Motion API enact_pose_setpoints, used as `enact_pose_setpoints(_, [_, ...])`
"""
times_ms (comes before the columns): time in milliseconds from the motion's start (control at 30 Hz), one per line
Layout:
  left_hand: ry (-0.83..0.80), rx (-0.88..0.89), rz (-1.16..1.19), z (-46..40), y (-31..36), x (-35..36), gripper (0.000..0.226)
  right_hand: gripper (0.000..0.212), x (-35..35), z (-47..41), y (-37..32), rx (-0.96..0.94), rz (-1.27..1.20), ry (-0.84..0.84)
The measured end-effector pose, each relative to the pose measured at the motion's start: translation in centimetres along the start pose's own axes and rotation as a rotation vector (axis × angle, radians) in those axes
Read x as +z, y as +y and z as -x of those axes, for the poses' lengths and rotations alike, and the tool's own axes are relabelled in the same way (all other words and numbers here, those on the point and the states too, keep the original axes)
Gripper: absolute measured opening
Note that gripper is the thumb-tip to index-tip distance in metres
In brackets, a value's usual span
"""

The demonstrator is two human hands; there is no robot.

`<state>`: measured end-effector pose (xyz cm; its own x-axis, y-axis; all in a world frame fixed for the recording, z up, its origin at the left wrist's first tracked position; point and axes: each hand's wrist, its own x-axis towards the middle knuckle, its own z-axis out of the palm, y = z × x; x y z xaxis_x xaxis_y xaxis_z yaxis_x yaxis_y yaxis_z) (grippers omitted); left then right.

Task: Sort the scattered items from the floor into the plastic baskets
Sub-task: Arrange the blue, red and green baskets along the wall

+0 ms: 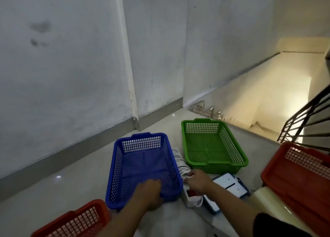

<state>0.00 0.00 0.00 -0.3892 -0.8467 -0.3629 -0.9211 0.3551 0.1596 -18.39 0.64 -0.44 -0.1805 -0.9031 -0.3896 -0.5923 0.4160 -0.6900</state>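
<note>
A person crouched at the head of a stairwell begins sorting loose items into plastic baskets on a pale tiled landing. The left hand [151, 192] is closed over the near rim of the blue basket [125, 167], fingers hooked inside the wall, apparently steadying or positioning it. The right hand [197, 182] rests with fingers curled on the white power strip [190, 195] and its coiled white cord [182, 167], which lie on the floor in the gap between the blue basket and the green basket [230, 145]; whether the fingers have fully closed around the cord cannot be told. Both of those baskets look empty, so the sorting appears to be at its very start. Just right of the power strip lie a flat white-and-blue device [230, 183] and a smaller blue-edged item [211, 204], both on the floor, with a clear roll [264, 199] near them against the red basket [292, 179] at the right edge. A second red basket [76, 220] sits at the near left. The step in hand seems to be picking up the power strip; the next move calls for gathering the strip and its loose cord together so nothing trails, then lifting the bundle over a basket wall, most likely the blue one held ready. The open stair drop beyond the green basket is a hazard for anything that slips.
</note>
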Motion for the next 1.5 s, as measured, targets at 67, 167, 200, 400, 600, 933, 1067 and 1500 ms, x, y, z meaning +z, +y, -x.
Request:
enact_pose_setpoints(67, [-0.044,-0.085,-0.081,0.1,-1.5,1.2,0.042,0.047,2.5,-0.7,0.1,0.052,-0.146,-0.043])
enact_pose_setpoints(167, [-0.074,-0.137,-0.146,0.0,-3.3,2.7,0.035,0.053,5.3,-1.4,0.4,0.075,-0.302,-0.053])
enact_pose_setpoints(200, [-0.06,-0.136,-0.162,-0.1,-3.4,2.9,0.032,0.051,5.8,-1.8,0.6,0.107,-0.371,-0.027])
enact_pose_setpoints(400, [0.148,-0.035,-0.199,0.8,-4.6,2.0,0.036,0.023,4.7,-3.3,0.3,0.277,-0.597,0.049])
enact_pose_setpoints(600, [0.413,0.05,-0.214,5.8,-10.0,-1.6,0.037,0.011,4.3,-0.9,-3.4,0.298,-0.604,-0.193])
enact_pose_setpoints(933, [1.156,-0.614,1.038,16.3,-16.2,-3.8,0.039,0.012,9.8,7.1,-17.4,-0.106,-0.873,-0.235])
enact_pose_setpoints(1067, [1.034,-0.593,1.954,21.5,-20.0,-2.7,0.048,0.01,17.5,11.5,-22.0,-0.213,-0.84,-0.387])
enact_pose_setpoints(1500, [1.161,-0.936,1.822,36.2,-32.3,9.2,0.027,0.029,27.3,15.6,-19.9,-0.322,0.075,-0.741])
